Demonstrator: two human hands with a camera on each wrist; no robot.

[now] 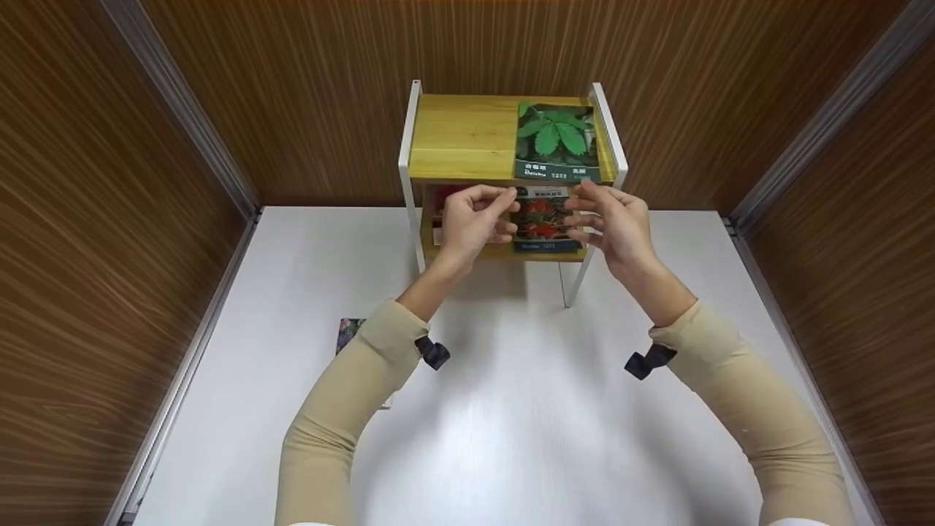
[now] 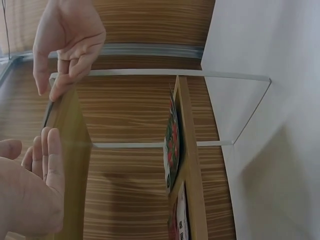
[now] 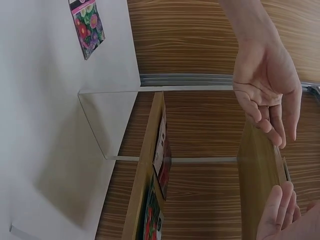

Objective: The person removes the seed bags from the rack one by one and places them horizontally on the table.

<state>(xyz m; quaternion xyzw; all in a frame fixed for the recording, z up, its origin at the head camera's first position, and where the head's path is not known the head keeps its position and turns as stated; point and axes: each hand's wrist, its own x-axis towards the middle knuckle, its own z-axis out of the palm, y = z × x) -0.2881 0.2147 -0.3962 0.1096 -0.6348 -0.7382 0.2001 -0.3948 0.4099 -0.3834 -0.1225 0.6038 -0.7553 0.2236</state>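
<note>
A seed packet with a green leaf picture (image 1: 556,135) lies on the right half of the upper shelf. My left hand (image 1: 473,223) is just below that shelf's front edge, fingers pointing inward and holding nothing. Opposite it, my right hand (image 1: 613,219) has its fingertips right at the packet's lower right corner, with fingers loosely bent. Between the hands, a packet with red flowers or fruit (image 1: 540,226) sits on the lower shelf. Beside it, a reddish packet (image 3: 162,155) is partly hidden behind my left hand in the head view.
The small two-tier wooden rack (image 1: 460,139) has white metal side frames and stands at the back of the white table (image 1: 511,424). A colourful flower packet (image 3: 89,27) lies on the table, mostly covered by my left sleeve in the head view. Wood-grain panels (image 1: 329,109) enclose the space.
</note>
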